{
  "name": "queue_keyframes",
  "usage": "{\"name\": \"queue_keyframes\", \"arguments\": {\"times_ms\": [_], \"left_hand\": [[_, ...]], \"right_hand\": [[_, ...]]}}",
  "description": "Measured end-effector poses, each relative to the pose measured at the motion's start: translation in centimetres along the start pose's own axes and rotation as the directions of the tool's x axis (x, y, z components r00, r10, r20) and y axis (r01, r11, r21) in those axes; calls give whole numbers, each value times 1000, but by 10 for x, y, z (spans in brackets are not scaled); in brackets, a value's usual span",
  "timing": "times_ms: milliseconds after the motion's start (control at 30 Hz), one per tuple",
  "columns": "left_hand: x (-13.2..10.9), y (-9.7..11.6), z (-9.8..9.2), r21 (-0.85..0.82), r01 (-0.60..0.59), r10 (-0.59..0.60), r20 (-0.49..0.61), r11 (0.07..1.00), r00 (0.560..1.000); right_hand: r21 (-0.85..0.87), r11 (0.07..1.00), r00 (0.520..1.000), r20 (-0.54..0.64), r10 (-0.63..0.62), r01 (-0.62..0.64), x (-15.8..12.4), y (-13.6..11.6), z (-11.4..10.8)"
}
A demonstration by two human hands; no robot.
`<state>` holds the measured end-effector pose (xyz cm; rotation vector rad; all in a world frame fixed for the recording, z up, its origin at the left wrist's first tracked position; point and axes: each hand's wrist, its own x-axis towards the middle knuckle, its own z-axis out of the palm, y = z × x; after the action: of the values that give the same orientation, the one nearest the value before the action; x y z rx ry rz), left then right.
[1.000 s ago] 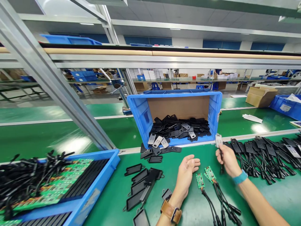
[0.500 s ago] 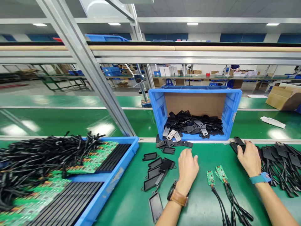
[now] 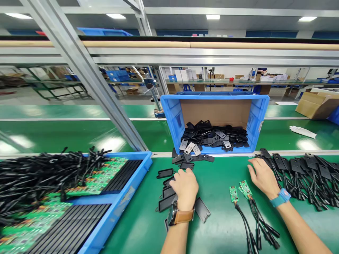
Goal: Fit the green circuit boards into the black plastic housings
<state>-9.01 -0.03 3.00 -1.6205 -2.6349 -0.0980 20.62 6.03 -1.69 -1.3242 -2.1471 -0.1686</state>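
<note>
My left hand (image 3: 184, 187) is over the loose black plastic case shells (image 3: 166, 203), its fingers curled down and their tips hidden. A grey-black shell (image 3: 202, 210) lies tilted beside that wrist. My right hand (image 3: 263, 177) hovers with thumb and fingers apart, holding nothing that shows. It is close to the left end of a row of black cased cable units (image 3: 296, 165). Between the hands, small green circuit boards (image 3: 233, 194) with black cables (image 3: 261, 225) lie on the green bench.
A blue bin (image 3: 169, 116) on its side holds a heap of black covers (image 3: 214, 135). At left, a blue tray (image 3: 132, 190) carries circuit boards and cables. A slanted metal post (image 3: 87, 74) rises behind it. A white glove (image 3: 302, 132) and a carton (image 3: 316, 105) sit at back right.
My left hand has moved left onto the case shells. My right hand has let go of a black cased unit at the row's end and drawn back left. The view has shifted slightly.
</note>
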Motion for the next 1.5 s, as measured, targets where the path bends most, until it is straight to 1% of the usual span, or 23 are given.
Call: {"name": "queue_keyframes", "arguments": {"times_ms": [200,300,400,467,500,533,567,600,633,667,700,767,833,867,967,1067,1133,1233,1267,1333,1400,1433,1500], "left_hand": [[5,-2,1,62,-22,17,83,998,996],[5,-4,-1,37,-26,22,118,999,993],[9,-7,-4,-67,-47,50,47,997,998],[13,-6,-4,-287,-119,105,-62,950,992],[14,-4,-4,-451,-162,126,-108,878,986],[16,-1,-2,-631,-190,139,-130,752,982],[16,4,0,-796,-181,147,-117,578,982],[16,10,2,-919,-124,163,-67,374,984],[14,16,5,-985,-27,196,6,168,981],[10,23,8,-996,87,245,81,-14,966],[6,31,11,-968,197,301,143,-158,943],[-4,44,17,-873,353,389,212,-336,896],[-13,56,22,-803,419,431,228,-423,873],[-17,60,24,-783,430,436,228,-450,871],[-26,69,29,-758,402,407,197,-513,892],[-32,73,32,-781,319,360,129,-537,924],[-35,76,32,-819,265,353,82,-509,932],[-40,80,32,-887,203,373,37,-416,927],[-41,81,32,-904,192,383,34,-382,923],[-42,81,31,-927,196,404,53,-320,913],[-40,79,31,-939,238,428,113,-250,897],[-38,77,32,-941,269,444,156,-205,882],[-33,71,32,-933,349,504,259,-91,824]], "right_hand": [[23,996,986,147,-85,82,3,-18,-9],[39,998,965,253,-67,59,1,-25,-15],[80,995,919,394,24,-60,-3,-28,-16],[146,978,878,475,64,-150,-5,-29,-13],[197,961,862,501,72,-195,-5,-28,-10],[259,935,855,513,79,-242,-5,-28,-8],[327,898,855,511,94,-294,-5,-27,-5],[401,846,857,502,116,-350,-4,-27,-3],[481,778,857,496,140,-405,-3,-27,-2],[559,690,850,502,159,-460,-1,-27,-2],[627,588,835,524,167,-511,0,-28,-3],[712,371,794,591,141,-596,2,-32,-8],[740,195,764,638,98,-643,4,-37,-15],[747,132,758,647,83,-652,4,-40,-19],[743,9,741,668,65,-670,3,-48,-24],[699,-81,693,715,92,-710,1,-52,-22],[674,-162,671,737,81,-721,1,-53,-19],[662,-242,673,738,45,-710,1,-52,-13],[672,-240,680,730,60,-700,1,-51,-11],[706,-181,696,707,124,-685,1,-48,-7],[737,-60,724,674,144,-674,1,-43,-5],[744,12,740,662,122,-668,1,-41,-5],[748,137,758,650,42,-649,1,-39,-5]]}}
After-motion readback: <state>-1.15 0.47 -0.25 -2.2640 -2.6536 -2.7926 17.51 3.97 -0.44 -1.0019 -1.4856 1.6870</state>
